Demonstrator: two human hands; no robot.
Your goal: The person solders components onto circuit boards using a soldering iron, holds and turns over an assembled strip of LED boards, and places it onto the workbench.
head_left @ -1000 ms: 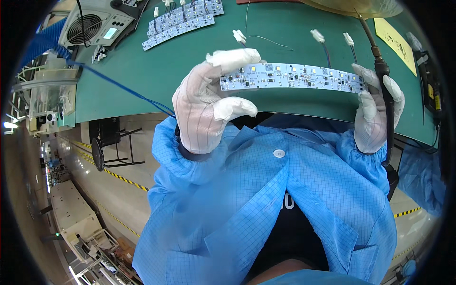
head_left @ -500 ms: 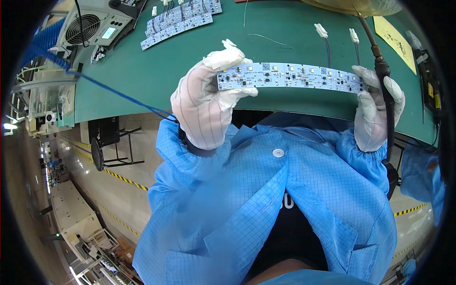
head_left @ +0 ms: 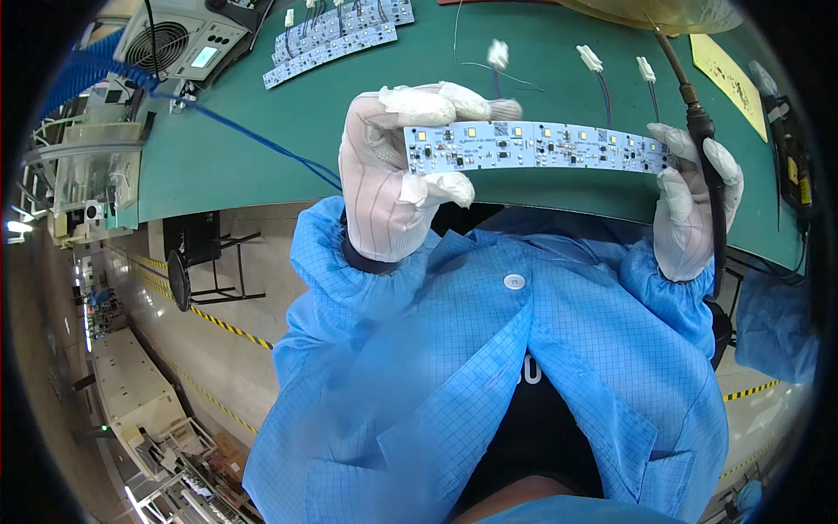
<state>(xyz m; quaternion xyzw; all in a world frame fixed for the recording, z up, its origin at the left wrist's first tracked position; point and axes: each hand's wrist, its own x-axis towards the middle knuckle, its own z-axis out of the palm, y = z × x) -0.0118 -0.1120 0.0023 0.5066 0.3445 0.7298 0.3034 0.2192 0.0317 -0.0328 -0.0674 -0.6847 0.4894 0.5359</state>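
A long, slightly curved LED circuit board [head_left: 559, 147] is held up over the table's near edge, its component side facing me. My left hand [head_left: 377, 179], in a striped white glove with wrapped fingertips, grips the board's left end, thumb below and fingers above. At the other end, my right hand [head_left: 685, 210] pinches the board between fingertips. A soldering iron [head_left: 701, 127] also lies in that hand's fingers, its tip pointing up and away. Beyond the board stick up a blurred white connector [head_left: 497, 54], a second connector [head_left: 589, 58] and a third connector [head_left: 645, 69], each on thin wires.
Several similar LED boards [head_left: 336, 44] lie on the green table [head_left: 244, 148] at the far left. Nearby stands a grey bench unit [head_left: 179, 44] with a fan and display. Blue hoses [head_left: 253, 140] cross toward my left wrist. A yellow sheet [head_left: 729, 83] lies far right.
My left fingers have shifted up and right along the board's upper edge. Behind them a white connector on a wire has come into view. The board's left end has moved slightly right and down.
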